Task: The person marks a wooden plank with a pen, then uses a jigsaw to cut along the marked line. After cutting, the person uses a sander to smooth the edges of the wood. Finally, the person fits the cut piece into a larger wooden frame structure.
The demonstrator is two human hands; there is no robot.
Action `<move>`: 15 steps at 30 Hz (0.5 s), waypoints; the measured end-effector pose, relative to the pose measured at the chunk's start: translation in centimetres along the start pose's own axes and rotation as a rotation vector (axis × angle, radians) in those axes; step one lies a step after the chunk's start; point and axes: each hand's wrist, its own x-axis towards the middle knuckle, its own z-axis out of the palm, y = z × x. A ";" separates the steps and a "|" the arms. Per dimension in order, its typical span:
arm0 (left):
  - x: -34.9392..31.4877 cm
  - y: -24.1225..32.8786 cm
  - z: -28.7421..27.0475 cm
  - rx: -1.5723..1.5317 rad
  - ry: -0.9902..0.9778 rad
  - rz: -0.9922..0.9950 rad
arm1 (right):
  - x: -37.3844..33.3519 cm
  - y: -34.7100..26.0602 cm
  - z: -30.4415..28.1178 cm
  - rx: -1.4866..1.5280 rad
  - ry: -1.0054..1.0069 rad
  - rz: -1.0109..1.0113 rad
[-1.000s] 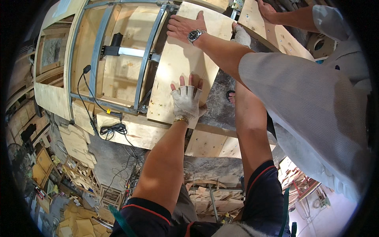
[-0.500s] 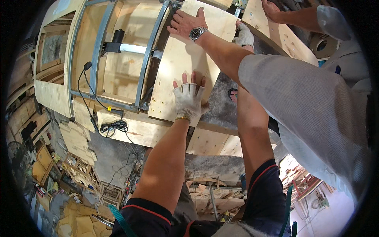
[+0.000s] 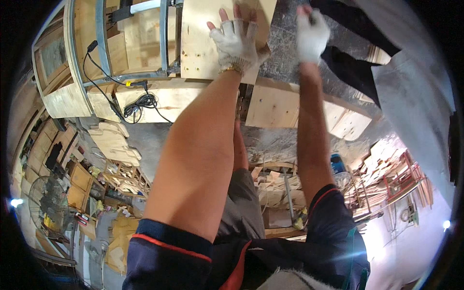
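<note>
My left hand (image 3: 236, 46), in a pale fingerless glove, lies flat with spread fingers on a light plywood panel (image 3: 197, 60). This panel rests across a frame with grey metal bars (image 3: 164, 38). To the right, my right hand (image 3: 311, 41), also gloved, is over the dark grey floor, apart from the panel. Its fingers are curled and partly blurred; a small dark spot shows at them, but I cannot make out what it is. Left of the panel, a white and black cylindrical actuator (image 3: 145, 7) crosses the metal bars.
A coiled black cable (image 3: 141, 105) lies on the frame's near wooden rail (image 3: 169, 99). A co-worker's grey garment (image 3: 411, 92) and dark legs fill the upper right. Scrap wood (image 3: 382, 164) is piled at right; a standing fan (image 3: 48, 203) and cut boards (image 3: 113, 140) are at left.
My view has shifted, so the frame sits higher in it. My right hand has drawn back from the panel's far right side. The co-worker's hands have left the view; my left hand stays on the panel.
</note>
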 end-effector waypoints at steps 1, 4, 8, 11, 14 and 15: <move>0.4 0.4 -3.5 -0.034 -0.132 -0.026 | -4.3 0.3 -0.7 -0.055 0.068 0.091; -0.2 0.7 -2.1 -0.013 -0.053 -0.034 | -15.8 -0.5 -3.6 0.069 -0.069 0.425; -0.6 0.8 -1.6 0.100 -0.069 -0.063 | -18.6 1.0 -3.5 0.284 -0.005 0.366; -1.0 0.1 -0.4 0.166 0.110 -0.087 | -15.6 4.3 -0.1 0.732 0.273 0.367; -0.5 3.1 -0.1 0.115 0.200 0.045 | -11.3 15.8 5.5 1.037 0.375 0.349; 0.1 2.9 0.7 0.075 0.235 0.074 | -10.8 17.3 7.5 1.260 0.294 0.263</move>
